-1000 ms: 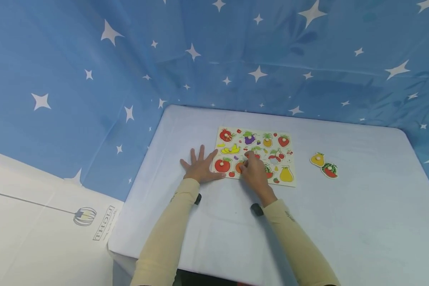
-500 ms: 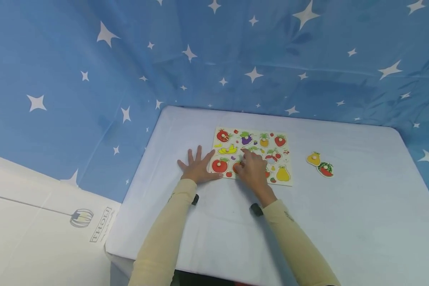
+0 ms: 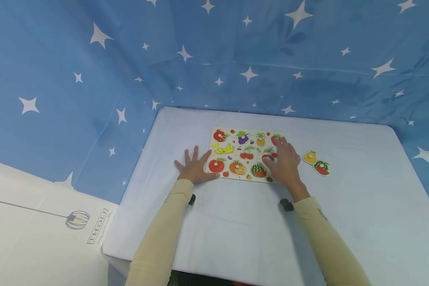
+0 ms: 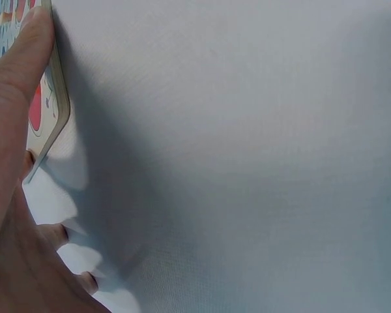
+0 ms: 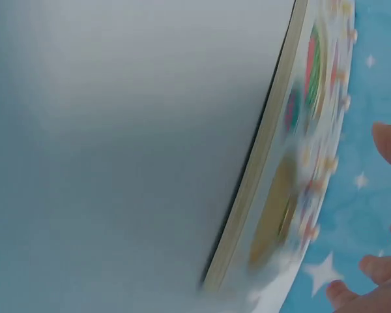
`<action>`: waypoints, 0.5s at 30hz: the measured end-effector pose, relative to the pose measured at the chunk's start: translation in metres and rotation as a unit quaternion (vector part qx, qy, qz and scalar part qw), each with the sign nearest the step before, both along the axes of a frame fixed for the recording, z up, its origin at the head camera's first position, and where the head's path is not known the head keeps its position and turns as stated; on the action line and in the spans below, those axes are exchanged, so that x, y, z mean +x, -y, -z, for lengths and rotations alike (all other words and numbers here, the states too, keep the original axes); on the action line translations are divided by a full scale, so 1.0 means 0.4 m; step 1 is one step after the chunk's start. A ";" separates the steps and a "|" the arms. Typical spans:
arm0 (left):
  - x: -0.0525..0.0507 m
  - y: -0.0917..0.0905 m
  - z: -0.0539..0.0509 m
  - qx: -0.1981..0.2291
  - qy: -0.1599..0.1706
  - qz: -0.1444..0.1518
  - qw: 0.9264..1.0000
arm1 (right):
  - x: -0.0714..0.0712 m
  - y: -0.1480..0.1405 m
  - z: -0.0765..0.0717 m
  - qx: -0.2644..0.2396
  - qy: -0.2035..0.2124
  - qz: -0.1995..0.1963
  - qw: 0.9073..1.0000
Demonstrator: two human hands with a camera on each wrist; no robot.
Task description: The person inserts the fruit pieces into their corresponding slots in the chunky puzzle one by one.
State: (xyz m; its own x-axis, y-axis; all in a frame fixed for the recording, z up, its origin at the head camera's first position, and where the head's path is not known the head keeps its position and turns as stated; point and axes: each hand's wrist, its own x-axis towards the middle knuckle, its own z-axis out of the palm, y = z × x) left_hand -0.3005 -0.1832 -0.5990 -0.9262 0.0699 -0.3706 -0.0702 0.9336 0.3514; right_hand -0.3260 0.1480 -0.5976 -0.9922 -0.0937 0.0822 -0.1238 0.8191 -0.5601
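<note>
A wooden fruit knob puzzle board (image 3: 232,157) lies on the table. My left hand (image 3: 194,170) spreads its fingers flat at the board's left edge; in the left wrist view the thumb (image 4: 29,55) lies along the board's front corner. The right hand (image 3: 286,167) hovers over the board's right side, fingers loosely bent and holding nothing; it hides the yellow pear picture in the head view. An orange piece (image 3: 237,168) sits in the lower row, beside the watermelon picture (image 3: 259,170). Right of the hand lie a pear piece (image 3: 310,157) and a watermelon piece (image 3: 321,168), touching each other.
The table (image 3: 232,226) wears a white cloth. Behind it hangs a blue star-patterned curtain (image 3: 214,51). A white printed panel (image 3: 39,222) stands at the left. Dark wrist cameras (image 3: 286,205) hang below both wrists.
My right hand has left the orange and moved right, across to the board's right side, its fingers opening. The left hand stays at the left edge. The head view has shifted slightly.
</note>
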 end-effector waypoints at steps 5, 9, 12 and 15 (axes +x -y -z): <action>0.006 0.004 0.000 0.007 -0.007 -0.006 1.000 | -0.004 -0.084 -0.008 0.017 0.011 0.027 0.999; 0.011 0.003 -0.008 0.009 -0.008 -0.006 1.000 | 0.001 -0.148 -0.019 0.023 0.017 0.045 0.999; 0.012 0.001 -0.012 0.013 -0.009 -0.003 1.000 | 0.004 -0.201 -0.022 0.024 0.024 0.063 0.997; 0.010 0.000 -0.013 0.015 -0.009 -0.002 1.000 | 0.010 -0.252 -0.020 0.021 0.028 0.079 0.996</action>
